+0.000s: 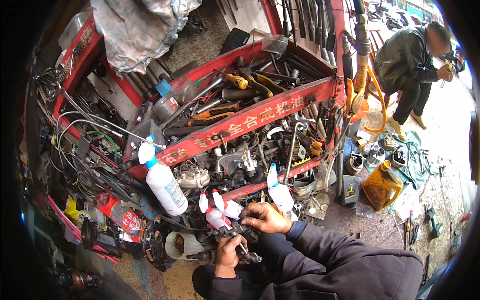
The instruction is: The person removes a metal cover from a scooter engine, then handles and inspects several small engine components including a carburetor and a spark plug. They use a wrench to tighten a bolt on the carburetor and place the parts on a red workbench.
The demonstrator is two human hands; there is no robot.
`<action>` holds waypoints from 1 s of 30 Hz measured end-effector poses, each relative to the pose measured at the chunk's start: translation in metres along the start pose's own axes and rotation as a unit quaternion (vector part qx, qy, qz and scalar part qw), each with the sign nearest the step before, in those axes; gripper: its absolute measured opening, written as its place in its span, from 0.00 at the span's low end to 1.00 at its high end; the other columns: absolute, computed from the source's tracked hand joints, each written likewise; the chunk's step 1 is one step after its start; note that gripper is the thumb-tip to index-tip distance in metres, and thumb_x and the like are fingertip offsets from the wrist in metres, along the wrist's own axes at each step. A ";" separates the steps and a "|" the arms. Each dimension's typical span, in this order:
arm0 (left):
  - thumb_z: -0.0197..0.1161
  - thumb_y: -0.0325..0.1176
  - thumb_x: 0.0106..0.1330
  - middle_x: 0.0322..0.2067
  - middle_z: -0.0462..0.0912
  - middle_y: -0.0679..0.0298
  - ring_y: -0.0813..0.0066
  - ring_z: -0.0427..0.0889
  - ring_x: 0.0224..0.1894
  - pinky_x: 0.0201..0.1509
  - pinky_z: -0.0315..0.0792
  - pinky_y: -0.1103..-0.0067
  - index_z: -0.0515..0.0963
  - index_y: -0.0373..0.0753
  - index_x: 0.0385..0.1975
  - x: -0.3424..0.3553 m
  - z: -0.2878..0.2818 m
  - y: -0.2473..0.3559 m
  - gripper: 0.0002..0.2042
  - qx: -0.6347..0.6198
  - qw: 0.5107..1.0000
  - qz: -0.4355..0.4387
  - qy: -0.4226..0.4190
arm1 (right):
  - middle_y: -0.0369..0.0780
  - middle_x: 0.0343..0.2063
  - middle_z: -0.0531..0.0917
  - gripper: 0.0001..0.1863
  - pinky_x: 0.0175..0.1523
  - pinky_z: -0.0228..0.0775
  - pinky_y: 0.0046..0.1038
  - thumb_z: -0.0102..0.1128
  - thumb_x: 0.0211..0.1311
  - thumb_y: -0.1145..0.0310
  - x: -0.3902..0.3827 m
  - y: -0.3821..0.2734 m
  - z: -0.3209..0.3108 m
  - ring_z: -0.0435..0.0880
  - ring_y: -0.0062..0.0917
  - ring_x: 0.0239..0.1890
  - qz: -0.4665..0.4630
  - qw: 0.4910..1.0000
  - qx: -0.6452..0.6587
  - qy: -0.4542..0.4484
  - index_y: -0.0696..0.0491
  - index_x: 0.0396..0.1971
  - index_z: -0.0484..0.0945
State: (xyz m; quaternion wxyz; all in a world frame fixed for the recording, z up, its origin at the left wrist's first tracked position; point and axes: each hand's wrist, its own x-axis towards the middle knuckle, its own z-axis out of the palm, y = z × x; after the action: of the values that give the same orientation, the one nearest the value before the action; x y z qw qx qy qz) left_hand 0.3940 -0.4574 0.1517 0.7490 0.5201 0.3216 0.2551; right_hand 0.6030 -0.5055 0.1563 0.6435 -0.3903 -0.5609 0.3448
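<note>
Low in front of me, my left hand (227, 255) is wrapped round a dark grey metal machine part (251, 258), which has a knobbly end and a slim rod. Its exact kind cannot be made out. My right hand (270, 218) is at the part's upper side, thumb and fingers pinched together. Whatever they grip there is too small to name. Just beyond my hands stand two small white spray bottles with red trim (215, 216). A larger white spray bottle with a blue nozzle (169, 187) is to the left, and another white spray bottle (280, 194) is behind my right hand.
A red metal rack (240, 125) crosses the view, its upper tray full of pliers (257, 85) and other tools. Cables and hoses (75, 125) tangle at the left. On the floor to the right are an amber jug (382, 186) and metal parts; beyond, a person (410, 65) sits.
</note>
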 end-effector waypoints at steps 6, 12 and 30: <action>0.61 0.39 0.64 0.19 0.79 0.62 0.74 0.78 0.18 0.21 0.71 0.81 0.78 0.34 0.26 -0.001 0.001 -0.002 0.13 -0.004 1.000 -0.006 0.010 | 0.33 0.31 0.83 0.10 0.40 0.75 0.22 0.65 0.63 0.74 -0.003 0.005 0.000 0.79 0.15 0.34 0.025 0.999 0.041 0.002 0.57 0.43 0.78; 0.60 0.39 0.64 0.19 0.79 0.62 0.74 0.78 0.18 0.21 0.71 0.81 0.78 0.34 0.26 -0.002 0.005 0.000 0.13 0.006 1.000 0.001 0.012 | 0.32 0.32 0.82 0.08 0.42 0.74 0.21 0.65 0.63 0.75 -0.004 0.009 0.005 0.79 0.15 0.36 0.066 0.990 0.127 0.009 0.57 0.41 0.78; 0.58 0.40 0.66 0.22 0.79 0.61 0.74 0.79 0.21 0.18 0.69 0.81 0.75 0.37 0.40 -0.003 -0.005 -0.008 0.13 -0.049 0.995 0.015 0.082 | 0.34 0.26 0.82 0.09 0.35 0.72 0.23 0.66 0.63 0.71 0.001 0.005 0.012 0.76 0.14 0.29 0.102 0.991 0.068 -0.055 0.60 0.36 0.78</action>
State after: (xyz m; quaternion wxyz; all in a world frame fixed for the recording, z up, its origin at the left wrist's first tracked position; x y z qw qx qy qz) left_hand 0.3887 -0.4590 0.1438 0.7406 0.4650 0.3610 0.3240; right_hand 0.5911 -0.5009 0.1532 0.5980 -0.3817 -0.5281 0.4668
